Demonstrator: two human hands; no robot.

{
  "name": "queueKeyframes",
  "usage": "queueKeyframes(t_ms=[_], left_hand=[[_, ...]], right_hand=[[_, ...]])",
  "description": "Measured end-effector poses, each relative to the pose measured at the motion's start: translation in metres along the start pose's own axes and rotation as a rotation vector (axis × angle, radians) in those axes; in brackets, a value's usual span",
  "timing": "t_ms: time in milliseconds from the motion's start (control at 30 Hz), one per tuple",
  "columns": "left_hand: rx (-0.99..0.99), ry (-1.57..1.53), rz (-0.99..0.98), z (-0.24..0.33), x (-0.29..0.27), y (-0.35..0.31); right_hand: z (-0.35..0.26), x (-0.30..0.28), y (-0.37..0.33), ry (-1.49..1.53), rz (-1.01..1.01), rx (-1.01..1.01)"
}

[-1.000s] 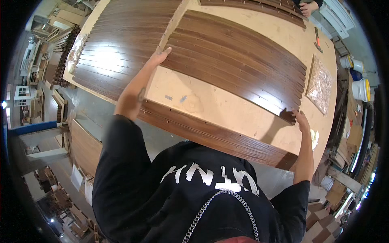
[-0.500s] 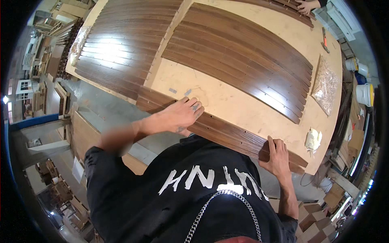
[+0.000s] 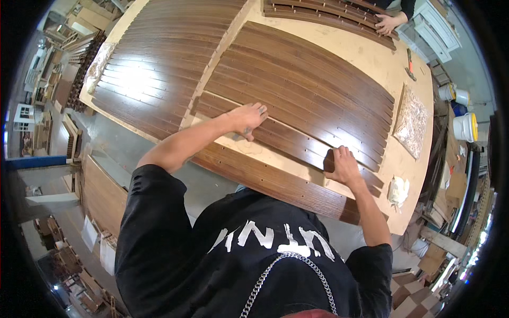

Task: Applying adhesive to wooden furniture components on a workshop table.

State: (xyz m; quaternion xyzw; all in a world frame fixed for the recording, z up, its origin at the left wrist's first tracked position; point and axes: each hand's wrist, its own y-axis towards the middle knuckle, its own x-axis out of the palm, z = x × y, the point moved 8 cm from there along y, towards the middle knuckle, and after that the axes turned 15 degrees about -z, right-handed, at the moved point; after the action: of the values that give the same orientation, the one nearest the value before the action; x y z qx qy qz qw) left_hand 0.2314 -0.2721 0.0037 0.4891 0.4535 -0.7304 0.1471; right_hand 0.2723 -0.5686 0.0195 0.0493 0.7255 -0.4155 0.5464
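A narrow brown wooden slat (image 3: 294,137) lies just short of a panel of similar slats (image 3: 307,79), with a thin gap along most of their facing edges. My left hand (image 3: 251,120) grips the slat toward its left end, fingers over the top and thumb on the near side. Toward the right end, my right hand (image 3: 343,166) has its fingers curled over the same slat. Closer to my body, another brown slat (image 3: 275,177) with small holes lies along the table's near edge, untouched by either hand.
A wooden divider (image 3: 213,59) separates a second slat panel (image 3: 164,47) on the left of the pale table (image 3: 323,38). At right lie a bag of small wooden pieces (image 3: 410,122), a white packet (image 3: 398,191) and a hammer (image 3: 410,64). Another person's hand (image 3: 389,23) touches slats at far right.
Both hands have moved away from my body, carrying one slat from the near edge toward the panel. Another slat now shows at the near edge. The view has shifted slightly.
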Motion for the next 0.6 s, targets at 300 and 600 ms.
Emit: queueKeyframes(t_ms=[300, 600], left_hand=[[-0.065, 0.108, -0.047, -0.012, 0.016, 0.001], [-0.069, 0.067, -0.011, -0.017, 0.006, -0.004]], right_hand=[[-0.015, 0.016, 0.032, -0.056, -0.071, 0.001], [-0.012, 0.01, 0.017, 0.012, 0.019, 0.044]])
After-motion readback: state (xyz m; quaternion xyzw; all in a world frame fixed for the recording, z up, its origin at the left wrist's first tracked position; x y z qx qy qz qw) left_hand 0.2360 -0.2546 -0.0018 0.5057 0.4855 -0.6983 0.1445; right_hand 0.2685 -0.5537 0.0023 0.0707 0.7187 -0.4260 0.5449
